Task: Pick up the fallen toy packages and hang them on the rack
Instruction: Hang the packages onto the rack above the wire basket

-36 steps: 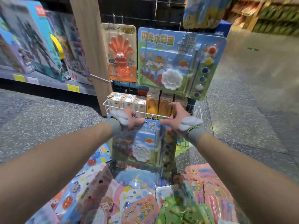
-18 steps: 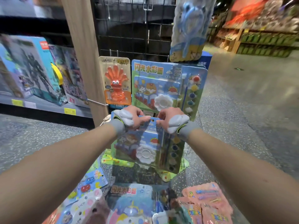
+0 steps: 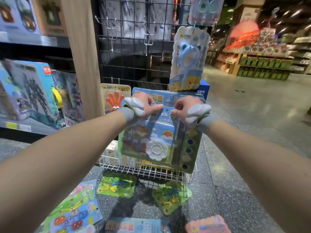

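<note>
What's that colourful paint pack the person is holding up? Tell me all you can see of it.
The paint pack is a flat printed card under what looks like clear plastic: a cartoon scene with sun and clouds, a white flower-shaped palette and a column of paint pots. It hangs upright; the left hand and right hand pinch its top edge, either side of the hang hole.

Blur defeats every label: the Chinese heading on the paint-set package [image 3: 156, 132], the red brand badge [image 3: 47, 69] on the robot toy box [image 3: 33, 98] and the yellow shelf tag [image 3: 11, 126] are all illegible.
</note>
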